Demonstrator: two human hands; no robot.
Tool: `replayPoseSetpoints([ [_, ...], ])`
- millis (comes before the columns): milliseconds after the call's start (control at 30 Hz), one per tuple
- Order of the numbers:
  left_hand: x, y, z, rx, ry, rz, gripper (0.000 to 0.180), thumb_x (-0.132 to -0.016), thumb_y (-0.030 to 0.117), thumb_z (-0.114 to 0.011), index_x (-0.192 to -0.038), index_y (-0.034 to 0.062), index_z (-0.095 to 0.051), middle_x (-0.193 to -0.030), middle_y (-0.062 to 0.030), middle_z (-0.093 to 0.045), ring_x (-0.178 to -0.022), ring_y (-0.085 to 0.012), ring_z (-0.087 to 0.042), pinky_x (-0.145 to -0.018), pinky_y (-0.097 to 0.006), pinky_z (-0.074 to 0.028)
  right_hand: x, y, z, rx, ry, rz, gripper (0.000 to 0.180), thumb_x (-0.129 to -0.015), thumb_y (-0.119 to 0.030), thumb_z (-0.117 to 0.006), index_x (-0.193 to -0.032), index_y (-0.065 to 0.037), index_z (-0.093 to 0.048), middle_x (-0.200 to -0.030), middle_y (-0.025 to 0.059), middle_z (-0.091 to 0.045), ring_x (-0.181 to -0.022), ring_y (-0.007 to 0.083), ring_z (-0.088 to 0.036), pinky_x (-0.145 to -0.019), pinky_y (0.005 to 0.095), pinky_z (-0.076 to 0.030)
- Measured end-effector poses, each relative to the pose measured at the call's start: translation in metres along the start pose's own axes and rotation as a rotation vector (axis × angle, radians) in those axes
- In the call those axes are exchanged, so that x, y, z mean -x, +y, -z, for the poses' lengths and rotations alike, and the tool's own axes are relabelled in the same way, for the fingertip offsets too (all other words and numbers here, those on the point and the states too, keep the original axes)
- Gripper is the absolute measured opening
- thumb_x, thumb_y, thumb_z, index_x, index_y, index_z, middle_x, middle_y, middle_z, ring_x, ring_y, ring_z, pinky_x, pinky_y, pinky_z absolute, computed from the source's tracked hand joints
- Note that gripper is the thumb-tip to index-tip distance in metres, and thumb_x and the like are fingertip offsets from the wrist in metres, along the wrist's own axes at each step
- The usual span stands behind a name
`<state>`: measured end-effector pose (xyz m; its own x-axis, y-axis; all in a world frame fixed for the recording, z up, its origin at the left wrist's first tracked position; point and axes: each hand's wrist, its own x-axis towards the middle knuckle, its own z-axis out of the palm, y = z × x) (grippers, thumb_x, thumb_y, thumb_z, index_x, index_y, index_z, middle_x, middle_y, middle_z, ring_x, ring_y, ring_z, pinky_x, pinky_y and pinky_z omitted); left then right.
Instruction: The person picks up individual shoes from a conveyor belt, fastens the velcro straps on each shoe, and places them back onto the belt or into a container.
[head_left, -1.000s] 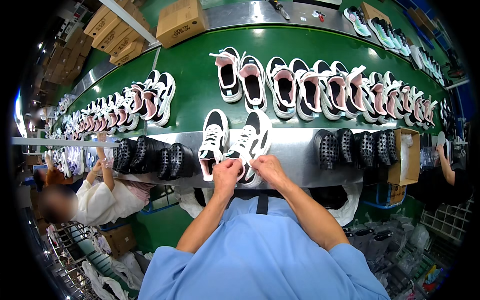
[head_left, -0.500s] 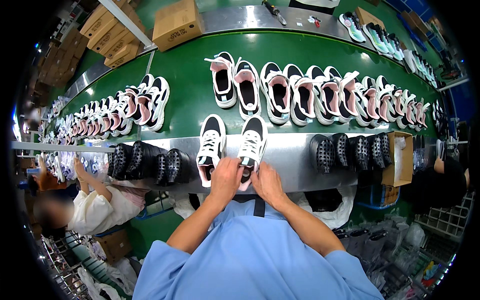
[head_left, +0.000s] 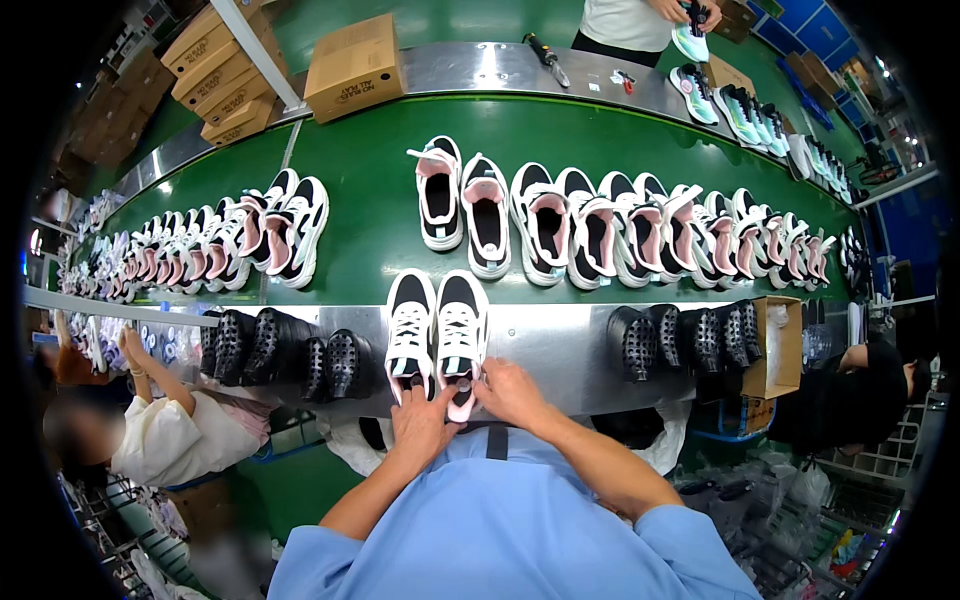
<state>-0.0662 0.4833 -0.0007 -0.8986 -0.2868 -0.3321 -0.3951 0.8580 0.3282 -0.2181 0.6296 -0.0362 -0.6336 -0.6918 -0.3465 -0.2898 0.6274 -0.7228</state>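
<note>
— Shoe positions, compared with half a second ago?

— Left shoe (head_left: 410, 322) and right shoe (head_left: 459, 322) stand side by side on the metal ledge (head_left: 548, 352), toes pointing away from the wearer. The clear gap between them has closed. Across the bench, a co-worker's hand (head_left: 709, 14) and a pale green shoe (head_left: 690, 44) have come into view.

— Hand state?

— Left hand (head_left: 422, 422): at the heels, thumb extended toward the right shoe's collar. Right hand (head_left: 513, 390): fingers bent, tips at that collar's outer side. Whether either hand pinches material cannot be told.

— Edges and clearance?

— Heels lie at the ledge's near edge. Toes reach over the green surface (head_left: 362, 225), near the shoe row (head_left: 640, 235). Left: black studded footwear (head_left: 342, 362) stands near. Right: bare metal extends to a second black group (head_left: 634, 345), well apart.
</note>
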Motion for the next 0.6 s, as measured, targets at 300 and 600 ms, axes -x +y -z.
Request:
replayPoseSetpoints([
  [300, -0.005, 0.051, 0.089, 0.111, 0.169, -0.075, 0.029, -0.082, 0.031, -0.085, -0.1, 0.0094, -0.079, -0.081, -0.0143, -0.064, -0.079, -0.0361, -0.064, -0.069, -0.048, -0.051, -0.088, 0.077, 0.135, 0.668, 0.337, -0.105, 0.066, -0.081, -0.046, -0.085, -0.139, -0.021, -0.065, -0.141, 0.0332, -0.052, -0.129, 0.0456, -0.052, -0.107, 0.0529, -0.042],
  [600, -0.13, -0.058, 0.167, -0.206, 0.251, -0.021, 0.03, -0.081, 0.035, -0.086, -0.093, 0.0083, -0.079, -0.085, -0.0184, -0.072, -0.084, -0.038, -0.071, -0.073, -0.05, -0.057, -0.136, 0.12, 0.149, 0.588, 0.611, -0.24, 0.041, -0.095, -0.05, -0.07, -0.112, -0.013, -0.075, -0.101, 0.0183, -0.068, -0.093, 0.038, -0.071, -0.078, 0.052, -0.056],
])
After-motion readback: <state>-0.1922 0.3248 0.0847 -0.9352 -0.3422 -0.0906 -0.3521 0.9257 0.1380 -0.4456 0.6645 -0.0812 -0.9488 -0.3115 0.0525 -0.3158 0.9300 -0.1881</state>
